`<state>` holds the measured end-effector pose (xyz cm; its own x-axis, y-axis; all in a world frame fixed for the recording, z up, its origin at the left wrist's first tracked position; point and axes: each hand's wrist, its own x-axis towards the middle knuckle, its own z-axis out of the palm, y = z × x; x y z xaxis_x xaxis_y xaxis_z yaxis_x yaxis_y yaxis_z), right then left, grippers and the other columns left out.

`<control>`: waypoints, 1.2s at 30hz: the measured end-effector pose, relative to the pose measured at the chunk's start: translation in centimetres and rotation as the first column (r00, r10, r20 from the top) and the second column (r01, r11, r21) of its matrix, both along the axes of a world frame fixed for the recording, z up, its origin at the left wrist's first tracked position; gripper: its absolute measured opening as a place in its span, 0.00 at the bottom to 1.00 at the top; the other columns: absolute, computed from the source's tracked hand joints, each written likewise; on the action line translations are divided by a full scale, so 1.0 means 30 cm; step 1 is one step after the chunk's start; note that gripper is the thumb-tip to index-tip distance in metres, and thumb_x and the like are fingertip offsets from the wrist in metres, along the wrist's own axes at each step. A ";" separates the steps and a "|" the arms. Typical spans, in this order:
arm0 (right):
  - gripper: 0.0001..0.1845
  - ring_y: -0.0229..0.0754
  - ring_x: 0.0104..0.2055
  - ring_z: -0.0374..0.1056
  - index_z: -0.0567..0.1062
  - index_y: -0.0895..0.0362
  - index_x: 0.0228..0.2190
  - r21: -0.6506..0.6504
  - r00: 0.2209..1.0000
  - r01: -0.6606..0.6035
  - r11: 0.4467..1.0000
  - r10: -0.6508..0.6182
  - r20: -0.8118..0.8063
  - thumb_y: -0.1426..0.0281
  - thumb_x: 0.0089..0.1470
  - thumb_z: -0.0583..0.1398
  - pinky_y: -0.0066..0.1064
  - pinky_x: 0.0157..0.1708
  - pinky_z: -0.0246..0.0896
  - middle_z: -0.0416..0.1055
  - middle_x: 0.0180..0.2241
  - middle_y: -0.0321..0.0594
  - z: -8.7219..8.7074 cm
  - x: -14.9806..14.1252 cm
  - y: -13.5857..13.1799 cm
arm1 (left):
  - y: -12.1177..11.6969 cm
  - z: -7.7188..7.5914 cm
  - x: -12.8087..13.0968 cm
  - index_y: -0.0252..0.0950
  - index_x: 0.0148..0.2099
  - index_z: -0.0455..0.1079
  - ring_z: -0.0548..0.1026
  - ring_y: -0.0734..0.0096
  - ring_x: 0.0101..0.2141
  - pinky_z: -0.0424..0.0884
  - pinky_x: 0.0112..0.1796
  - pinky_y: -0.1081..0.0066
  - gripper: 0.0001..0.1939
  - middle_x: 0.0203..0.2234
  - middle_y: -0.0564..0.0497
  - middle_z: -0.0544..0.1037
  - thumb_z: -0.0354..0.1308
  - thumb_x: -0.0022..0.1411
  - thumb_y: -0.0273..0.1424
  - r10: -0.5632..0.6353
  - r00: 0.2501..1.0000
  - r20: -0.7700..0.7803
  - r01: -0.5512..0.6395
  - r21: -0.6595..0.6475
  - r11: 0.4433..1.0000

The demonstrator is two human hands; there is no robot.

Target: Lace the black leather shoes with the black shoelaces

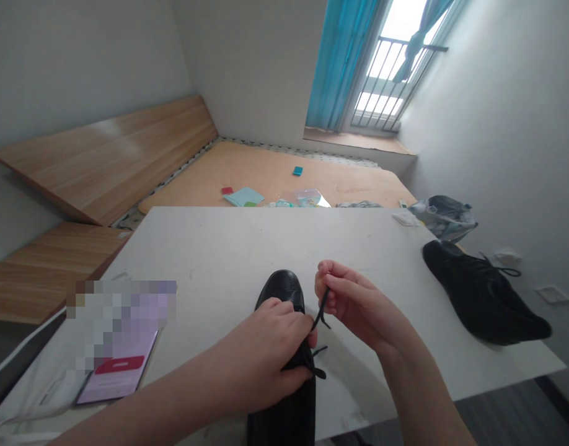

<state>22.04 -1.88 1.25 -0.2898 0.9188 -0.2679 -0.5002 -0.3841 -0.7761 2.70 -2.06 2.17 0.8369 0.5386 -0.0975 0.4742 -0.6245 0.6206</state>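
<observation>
A black leather shoe stands upright on the white table, its toe pointing away from me. My left hand lies over its lacing area, fingers curled around the shoe's right side and thumb near the laces. A black shoelace runs up from the shoe to my right hand, which pinches it between thumb and fingers just right of the toe. One lace end sticks out beside my left thumb. The tongue and eyelets are mostly hidden under my left hand.
Another black laced shoe rests at the table's right side. A phone with a lit screen lies at the left on a white pouch-like item. Beyond the white table, a mat carries small packets; a plastic bag sits at the right.
</observation>
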 end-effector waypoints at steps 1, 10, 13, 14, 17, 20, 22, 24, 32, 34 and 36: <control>0.13 0.29 0.23 0.55 0.74 0.57 0.33 0.007 1.000 -0.006 1.000 0.006 0.013 0.68 0.47 0.71 0.21 0.25 0.52 0.64 0.24 0.30 -0.007 0.006 -0.003 | 0.001 0.002 0.000 0.38 0.38 0.64 0.69 0.62 0.40 0.61 0.44 0.63 0.07 0.35 0.52 0.74 0.59 0.59 0.26 -0.018 1.000 -0.009 0.018 0.009 1.000; 0.18 0.37 0.32 0.60 0.69 0.52 0.44 0.286 0.840 -0.043 0.957 -0.121 0.530 0.55 0.58 0.64 0.27 0.33 0.53 0.63 0.26 0.30 -0.022 0.061 -0.060 | 0.002 -0.008 0.007 0.39 0.36 0.63 0.69 0.63 0.35 0.60 0.39 0.65 0.05 0.32 0.53 0.74 0.54 0.67 0.30 -0.038 0.999 -0.009 0.038 0.165 0.986; 0.17 0.34 0.25 0.53 0.69 0.52 0.42 0.251 0.834 -0.099 0.963 -0.057 0.549 0.54 0.60 0.61 0.27 0.26 0.47 0.55 0.23 0.27 -0.011 0.062 -0.083 | 0.008 -0.027 0.016 0.39 0.33 0.61 0.68 0.64 0.31 0.59 0.36 0.65 0.12 0.28 0.52 0.73 0.45 0.71 0.29 -0.007 1.000 0.020 0.003 0.224 0.975; 0.16 0.33 0.24 0.49 0.70 0.53 0.41 0.232 0.832 -0.113 0.966 -0.036 0.554 0.54 0.61 0.61 0.27 0.24 0.44 0.53 0.23 0.27 -0.010 0.062 -0.090 | 0.011 -0.033 0.017 0.39 0.32 0.60 0.68 0.65 0.30 0.59 0.34 0.65 0.13 0.27 0.53 0.72 0.43 0.71 0.29 0.029 0.999 0.041 -0.037 0.219 0.975; 0.15 0.34 0.25 0.46 0.71 0.54 0.38 0.192 0.832 -0.167 0.967 0.034 0.554 0.55 0.61 0.61 0.28 0.24 0.41 0.54 0.24 0.28 -0.018 0.062 -0.106 | 0.019 -0.047 0.017 0.39 0.31 0.58 0.67 0.67 0.27 0.56 0.30 0.67 0.13 0.24 0.55 0.69 0.41 0.70 0.29 0.170 0.980 0.106 -0.184 0.145 0.972; 0.15 0.34 0.26 0.47 0.72 0.55 0.37 0.177 0.849 -0.185 0.967 0.067 0.523 0.55 0.61 0.61 0.28 0.24 0.41 0.56 0.25 0.29 -0.031 0.061 -0.116 | 0.026 -0.057 0.017 0.39 0.27 0.53 0.64 0.70 0.24 0.52 0.27 0.68 0.11 0.21 0.57 0.64 0.49 0.62 0.27 0.232 0.964 0.133 -0.243 0.071 0.967; 0.16 0.34 0.26 0.47 0.72 0.55 0.37 0.173 0.862 -0.169 0.970 0.060 0.504 0.55 0.60 0.62 0.28 0.24 0.41 0.56 0.25 0.30 -0.037 0.056 -0.119 | 0.029 -0.061 0.018 0.39 0.24 0.50 0.61 0.72 0.23 0.50 0.26 0.69 0.14 0.18 0.58 0.60 0.52 0.58 0.28 0.241 0.961 0.135 -0.249 0.048 0.967; 0.16 0.34 0.26 0.47 0.73 0.56 0.36 0.167 0.873 -0.157 0.973 0.057 0.485 0.55 0.59 0.63 0.28 0.24 0.40 0.56 0.24 0.30 -0.042 0.050 -0.119 | 0.034 -0.061 0.016 0.38 0.23 0.50 0.60 0.72 0.23 0.50 0.26 0.69 0.17 0.18 0.58 0.59 0.51 0.62 0.31 0.225 0.963 0.145 -0.231 0.023 0.973; 0.17 0.32 0.23 0.48 0.72 0.56 0.36 0.144 0.906 -0.088 0.986 0.018 0.424 0.55 0.56 0.65 0.26 0.21 0.39 0.57 0.21 0.28 -0.058 0.030 -0.111 | 0.064 -0.043 -0.001 0.36 0.35 0.71 0.65 0.70 0.22 0.59 0.28 0.70 0.26 0.17 0.57 0.64 0.38 0.71 0.46 0.439 0.875 0.205 -0.293 -0.496 0.817; 0.18 0.32 0.22 0.52 0.72 0.57 0.36 0.119 0.910 -0.171 0.978 0.111 0.399 0.55 0.55 0.66 0.25 0.21 0.43 0.64 0.21 0.30 -0.058 0.017 -0.119 | 0.075 -0.043 0.001 0.34 0.39 0.71 0.67 0.68 0.23 0.62 0.29 0.70 0.24 0.17 0.57 0.66 0.42 0.69 0.46 0.513 0.824 0.239 -0.264 -0.640 0.722; 0.20 0.32 0.22 0.59 0.71 0.57 0.37 0.079 0.905 -0.268 0.960 0.223 0.363 0.55 0.53 0.67 0.25 0.22 0.51 0.70 0.22 0.34 -0.059 0.000 -0.129 | 0.082 -0.043 0.002 0.34 0.37 0.71 0.69 0.68 0.25 0.64 0.32 0.69 0.21 0.18 0.55 0.69 0.46 0.68 0.45 0.550 0.793 0.263 -0.205 -0.735 0.647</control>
